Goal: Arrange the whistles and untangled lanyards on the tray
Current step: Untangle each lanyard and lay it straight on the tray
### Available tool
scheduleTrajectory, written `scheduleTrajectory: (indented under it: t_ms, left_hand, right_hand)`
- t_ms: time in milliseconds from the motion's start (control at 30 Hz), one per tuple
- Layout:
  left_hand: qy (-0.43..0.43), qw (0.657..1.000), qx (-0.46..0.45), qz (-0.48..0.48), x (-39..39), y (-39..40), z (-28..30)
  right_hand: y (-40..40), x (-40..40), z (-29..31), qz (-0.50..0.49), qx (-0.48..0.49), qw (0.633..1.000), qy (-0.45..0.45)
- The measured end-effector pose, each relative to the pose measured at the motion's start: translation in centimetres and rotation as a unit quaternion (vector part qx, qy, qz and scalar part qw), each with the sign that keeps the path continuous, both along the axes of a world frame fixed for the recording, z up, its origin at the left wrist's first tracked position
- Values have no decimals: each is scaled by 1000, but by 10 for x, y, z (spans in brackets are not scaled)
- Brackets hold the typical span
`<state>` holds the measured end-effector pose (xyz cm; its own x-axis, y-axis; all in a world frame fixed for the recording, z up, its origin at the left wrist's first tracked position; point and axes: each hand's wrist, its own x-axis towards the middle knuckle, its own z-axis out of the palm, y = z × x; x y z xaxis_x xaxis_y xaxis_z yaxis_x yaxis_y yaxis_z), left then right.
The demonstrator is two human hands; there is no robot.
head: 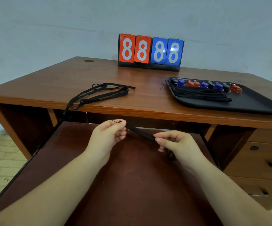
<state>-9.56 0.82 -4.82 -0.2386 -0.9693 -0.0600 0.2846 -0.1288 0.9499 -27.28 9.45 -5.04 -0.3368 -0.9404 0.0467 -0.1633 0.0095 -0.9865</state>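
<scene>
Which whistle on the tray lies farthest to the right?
The red whistle at the right end of the row on the black tray; every other whistle lies to its left.

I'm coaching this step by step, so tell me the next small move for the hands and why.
Probably carry the black lanyard, pinched taut between the left hand and right hand, up to the tray and lay it beside the straightened lanyards there. It looks untangled already, while a tangled bunch waits on the desk.
</scene>
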Motion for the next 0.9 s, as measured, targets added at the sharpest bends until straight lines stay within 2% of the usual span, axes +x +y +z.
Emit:
scheduleTrajectory:
  t_ms: [200,467,667,900]
  left_hand:
    - [11,999,16,46,10,-14,0]
    - [32,998,3,61,15,-19,2]
    - [39,997,-16,57,20,-21,4]
    - [11,998,-63,30,18,-16,12]
  right_hand:
    - [-1,-20,-1,-42,-4,999,13]
    - [-2,-27,0,-43,-19,996,-77]
    - [1,-29,5,-31,-32,996,-79]
    - [7,-39,32,-68,-90,993,-44]
